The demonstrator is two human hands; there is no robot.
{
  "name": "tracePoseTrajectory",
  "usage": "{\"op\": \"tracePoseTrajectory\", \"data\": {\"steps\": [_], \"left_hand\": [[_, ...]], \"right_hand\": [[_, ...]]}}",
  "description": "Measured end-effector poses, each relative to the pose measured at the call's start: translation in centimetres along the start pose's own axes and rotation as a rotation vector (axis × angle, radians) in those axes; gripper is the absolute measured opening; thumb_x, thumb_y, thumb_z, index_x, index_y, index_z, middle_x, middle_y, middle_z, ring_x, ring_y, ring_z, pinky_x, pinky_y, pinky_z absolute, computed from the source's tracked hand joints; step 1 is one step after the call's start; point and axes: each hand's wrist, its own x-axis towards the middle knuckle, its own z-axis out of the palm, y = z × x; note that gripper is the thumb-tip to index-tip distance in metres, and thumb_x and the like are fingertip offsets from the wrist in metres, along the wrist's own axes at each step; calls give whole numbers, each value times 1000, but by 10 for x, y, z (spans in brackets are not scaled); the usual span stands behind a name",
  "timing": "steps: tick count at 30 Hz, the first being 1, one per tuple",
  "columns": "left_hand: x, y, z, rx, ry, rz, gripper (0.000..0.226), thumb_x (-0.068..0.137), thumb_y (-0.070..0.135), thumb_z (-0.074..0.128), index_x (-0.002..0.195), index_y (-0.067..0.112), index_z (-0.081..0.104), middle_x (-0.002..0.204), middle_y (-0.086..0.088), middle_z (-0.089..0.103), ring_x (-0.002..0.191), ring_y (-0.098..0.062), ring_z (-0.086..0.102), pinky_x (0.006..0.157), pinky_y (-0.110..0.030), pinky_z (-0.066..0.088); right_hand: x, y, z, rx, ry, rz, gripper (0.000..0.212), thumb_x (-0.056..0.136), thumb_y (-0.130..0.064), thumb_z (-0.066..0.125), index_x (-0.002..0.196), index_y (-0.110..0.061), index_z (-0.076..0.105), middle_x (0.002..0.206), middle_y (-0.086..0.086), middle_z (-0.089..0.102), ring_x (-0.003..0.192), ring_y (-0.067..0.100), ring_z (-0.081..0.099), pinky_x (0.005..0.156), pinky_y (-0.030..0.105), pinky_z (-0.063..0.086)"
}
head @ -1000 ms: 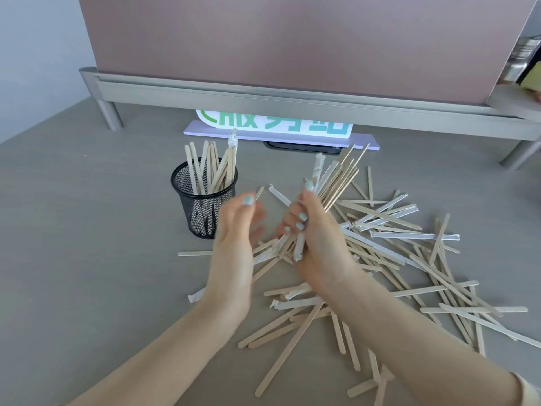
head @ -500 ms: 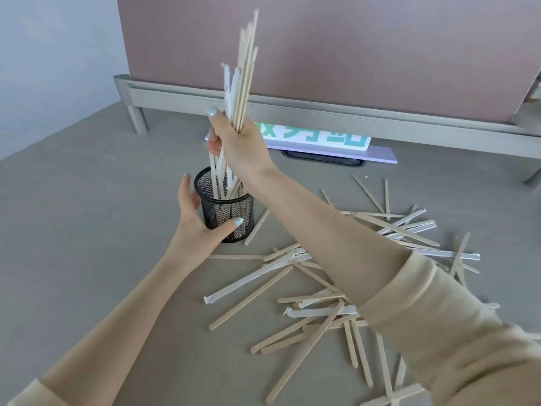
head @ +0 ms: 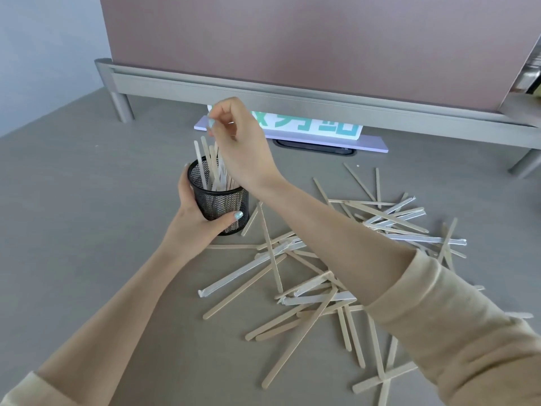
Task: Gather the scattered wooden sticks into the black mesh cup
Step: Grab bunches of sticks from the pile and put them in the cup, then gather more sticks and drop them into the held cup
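Note:
The black mesh cup stands on the grey table with my left hand wrapped around its near left side. Several wooden sticks stand upright in the cup. My right hand hovers just above them, thumb and fingertips pinched together at the stick tops; whether it still grips one is hidden. Many more sticks, some in clear wrappers, lie scattered on the table to the right of and in front of the cup, partly under my right forearm.
A metal-framed partition on short legs crosses the back of the table. A purple-based sign with green characters sits under it, behind the cup. Bare table surface lies to the left.
The tall bundle that my right hand held over the cup has dropped down into it. My left hand has closed further around the cup.

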Motion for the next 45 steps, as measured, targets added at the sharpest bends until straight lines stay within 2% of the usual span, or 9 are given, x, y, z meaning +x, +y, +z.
{"op": "tracePoseTrajectory", "data": {"steps": [10, 13, 16, 18, 21, 26, 32, 39, 45], "left_hand": [[-5, -4, 0, -19, 1, 30, 96, 70, 34, 75, 141, 26, 11, 141, 14, 38, 126, -4, 40, 106, -33, 32], [-18, 8, 3, -11, 176, 117, 100, 67, 39, 70, 143, 21, 7, 134, 10, 25, 124, -4, 31, 108, -31, 25], [-33, 26, -3, 178, 440, 477, 68, 74, 31, 62, 129, 5, 30, 110, 11, 30, 101, -11, 37, 97, -43, 31], [-40, 36, -3, 210, 319, 593, 48, 76, 30, 57, 117, 13, 38, 99, 17, 32, 94, -15, 43, 90, -38, 34], [-55, 43, 13, 374, -69, 496, 51, 78, 44, 47, 121, 18, 41, 105, 4, 50, 101, -17, 45, 85, -20, 31], [-63, 39, 38, 647, -340, 173, 92, 76, 68, 42, 146, 27, 0, 150, -3, 31, 138, -21, 24, 110, -40, 24], [-62, 56, 59, 723, -478, 150, 101, 73, 69, 48, 145, 33, -12, 155, -6, 20, 141, -24, 19, 111, -38, 20], [-62, 67, 77, 664, -475, 298, 87, 81, 44, 60, 145, 29, 2, 132, -5, 47, 121, -25, 40, 91, -32, 36], [-56, 69, 76, 689, -400, 338, 61, 85, 19, 55, 137, 20, 25, 113, -6, 55, 103, -25, 49, 75, -31, 39]], "right_hand": [[-47, 1, -56, -196, 62, -156, 13, 88, -4, 50, 93, -16, 53, 103, -1, 56, 104, 10, 52, 91, 8, 34], [-85, 16, -102, -448, -66, 40, 12, 87, -12, 55, 97, -19, 55, 110, -4, 51, 110, 10, 47, 89, 12, 30], [-122, 33, -142, -707, -194, 329, 33, 83, -28, 59, 115, -25, 51, 129, -8, 42, 128, 16, 33, 95, 20, 24], [-141, 35, -161, -822, -247, 454, 51, 81, -42, 58, 128, -31, 40, 145, -10, 29, 139, 16, 17, 110, 31, 19], [-158, 32, -180, -944, -325, 559, 75, 79, -56, 55, 141, -35, 19, 155, -13, 7, 144, 13, -5, 117, 42, -1], [-166, 32, -191, -1016, -452, 658, 99, 72, -72, 46, 144, -38, -12, 156, -12, -15, 143, 16, -19, 116, 46, -10], [-165, 33, -170, -1009, -442, 527, 93, 78, -64, 50, 147, -28, -2, 158, -7, 3, 145, 17, -4, 116, 40, -2], [-154, 22, -165, -930, -361, 492, 67, 86, -38, 55, 143, -23, 23, 146, -3, 35, 134, 21, 30, 105, 36, 26], [-142, 31, -163, -925, -326, 497, 55, 78, -21, 58, 130, -17, 40, 125, 3, 50, 110, 24, 46, 75, 27, 29]]}}
